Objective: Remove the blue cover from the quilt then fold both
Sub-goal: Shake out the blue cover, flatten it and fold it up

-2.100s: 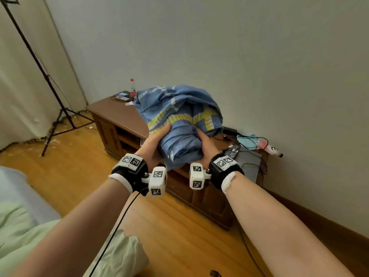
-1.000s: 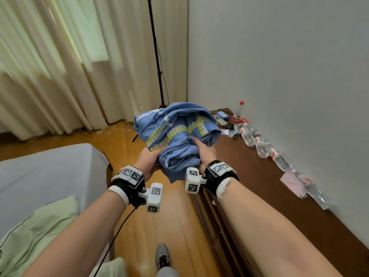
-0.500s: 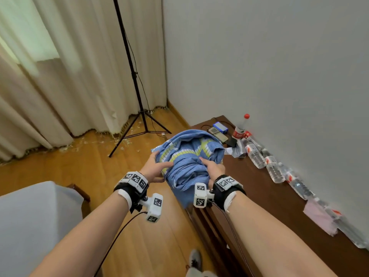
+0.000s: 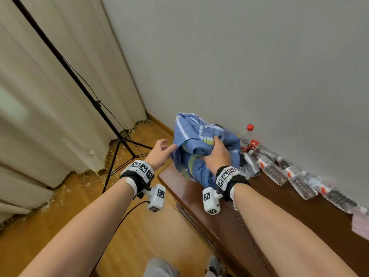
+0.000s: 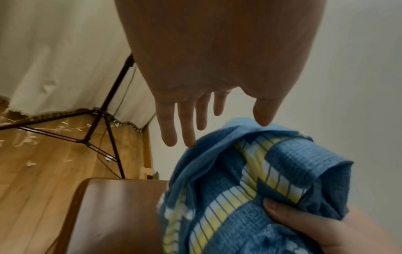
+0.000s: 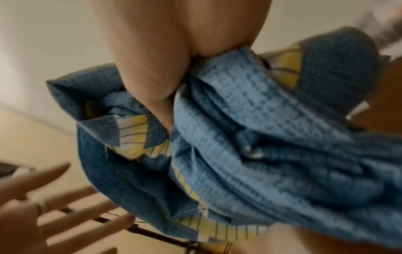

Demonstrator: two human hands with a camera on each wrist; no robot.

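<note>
Right hand point(image 4: 216, 155) clutches our bunched blue cover point(image 4: 196, 136); left hand point(image 4: 159, 154) hangs open beside it.
One careless shove could topple the water bottles point(image 4: 269, 164) behind the cover.

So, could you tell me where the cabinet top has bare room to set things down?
Bare wood lies on the cabinet top, nearer than the blue cover. The wall edge is crowded with bottles.

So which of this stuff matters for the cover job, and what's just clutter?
Job:
blue cover, bunched, in the right hand
left hand, open beside it
wooden cabinet under it

Clutter:
red-capped bottle
lying bottles along the wall
tripod
curtain
</note>
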